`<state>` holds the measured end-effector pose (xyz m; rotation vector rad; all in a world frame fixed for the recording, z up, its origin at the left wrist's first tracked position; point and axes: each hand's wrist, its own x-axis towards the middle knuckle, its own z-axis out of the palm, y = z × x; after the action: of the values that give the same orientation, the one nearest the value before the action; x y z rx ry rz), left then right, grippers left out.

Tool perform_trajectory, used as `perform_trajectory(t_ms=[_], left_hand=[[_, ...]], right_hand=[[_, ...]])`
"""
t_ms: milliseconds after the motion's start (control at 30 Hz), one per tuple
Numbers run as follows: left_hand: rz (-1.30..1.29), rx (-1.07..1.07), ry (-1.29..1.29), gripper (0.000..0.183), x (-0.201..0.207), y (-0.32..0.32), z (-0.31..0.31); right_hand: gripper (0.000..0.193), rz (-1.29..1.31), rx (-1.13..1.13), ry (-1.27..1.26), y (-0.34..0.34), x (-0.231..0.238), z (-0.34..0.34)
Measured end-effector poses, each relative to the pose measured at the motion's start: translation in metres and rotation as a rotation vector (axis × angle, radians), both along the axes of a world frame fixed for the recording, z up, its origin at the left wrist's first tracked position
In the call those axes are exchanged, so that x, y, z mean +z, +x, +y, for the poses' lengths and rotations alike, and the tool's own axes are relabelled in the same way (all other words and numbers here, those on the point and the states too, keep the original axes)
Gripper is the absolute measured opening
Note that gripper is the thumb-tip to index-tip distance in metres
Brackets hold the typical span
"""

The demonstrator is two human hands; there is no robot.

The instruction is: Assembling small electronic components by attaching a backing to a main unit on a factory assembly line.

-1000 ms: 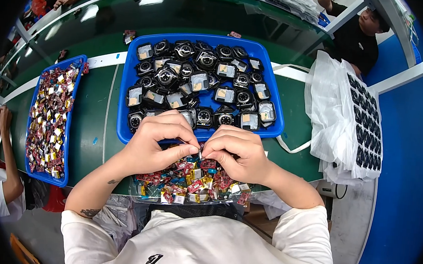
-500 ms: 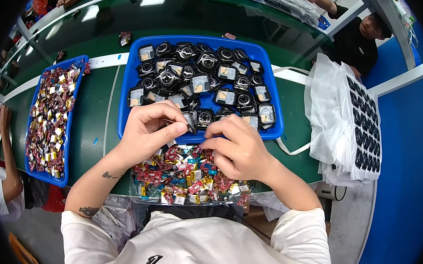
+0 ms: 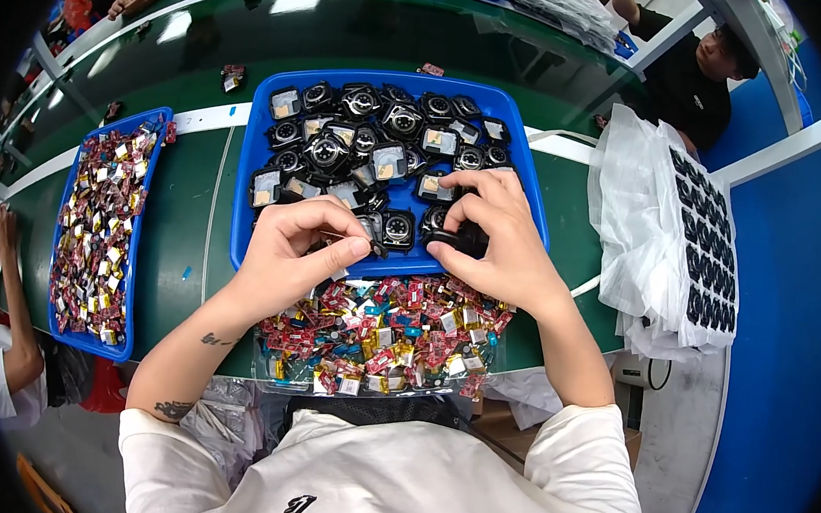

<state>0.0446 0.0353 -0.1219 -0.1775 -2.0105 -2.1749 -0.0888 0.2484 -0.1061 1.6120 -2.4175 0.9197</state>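
My left hand [image 3: 308, 241] is closed in a pinch at the near edge of a blue tray [image 3: 537, 209], thumb and index fingertip together on a small dark piece, mostly hidden by the fingers. Black smartwatch cases [image 3: 328, 151] fill the tray, some with round sensor backs up, others showing pale open insides. Inside the tray's near right part, my right hand [image 3: 503, 245] has its fingers and thumb closed around a black watch case [image 3: 470, 238]. Below both hands lies a clear bag or sheet heaped with small red circuit boards and silver-yellow battery cells [image 3: 384, 341].
A second blue tray [image 3: 135, 278] of similar small parts stands at left. To the right, white sheets [image 3: 631, 216] lie beside a stacked tray of black parts [image 3: 705, 246]. Across the green conveyor [image 3: 428, 36], other people sit; small parts [image 3: 233, 77] lie on it.
My right hand has moved from above the heap of small parts up and right into the tray, onto a watch case. My left hand keeps its pinch. Small parts on the conveyor have shifted left.
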Motion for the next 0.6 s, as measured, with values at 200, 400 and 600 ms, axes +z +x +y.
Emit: perform_trajectory(t_ms=[200,400,600], left_hand=[[-0.018,-0.004,0.007,0.007,-0.001,0.001,-0.001],[0.063,0.043,-0.057,0.006,-0.004,0.001,0.001],[0.067,0.131,-0.126,0.004,-0.005,0.004,0.006]], right_hand=[[0.027,-0.753,0.151,-0.201,0.005,-0.003,0.003],[0.014,-0.891,0.119,-0.432,0.017,-0.006,-0.005],[0.022,-1.031,0.084,-0.423,0.035,-0.002,-0.010]])
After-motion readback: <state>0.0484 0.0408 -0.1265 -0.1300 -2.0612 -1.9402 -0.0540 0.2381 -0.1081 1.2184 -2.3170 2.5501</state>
